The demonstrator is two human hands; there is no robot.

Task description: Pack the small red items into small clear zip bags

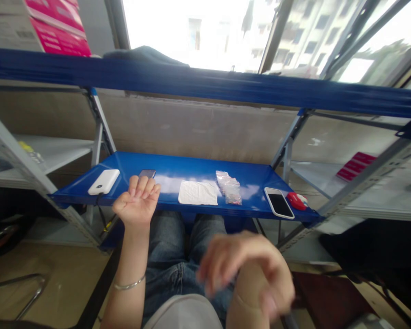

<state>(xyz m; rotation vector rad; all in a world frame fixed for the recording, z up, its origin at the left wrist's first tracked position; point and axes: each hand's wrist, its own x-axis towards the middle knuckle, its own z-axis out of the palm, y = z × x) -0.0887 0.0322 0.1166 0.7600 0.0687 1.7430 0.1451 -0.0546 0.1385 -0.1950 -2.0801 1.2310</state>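
Observation:
My left hand point(137, 201) is raised above the front edge of the blue shelf point(171, 164), its fingers curled in toward the palm and nothing visible in them. Just behind it lies a dark phone point(147, 173), partly covered by the fingers. My right hand point(250, 260) hangs over my lap, blurred by motion, with bent fingers apart from the thumb and no object in it. On the shelf between the hands are a crumpled white cloth or tissue point(197, 193) and several small clear plastic bags point(229, 187), whose contents are too small to tell.
A white device with a cable point(103, 182) sits at the shelf's left. To the right lie a white-framed phone point(279, 203) and a red round item point(297, 201). Metal posts point(99, 123) and a blue upper beam point(198, 84) frame the space. Pink boxes point(60, 34) stand above left.

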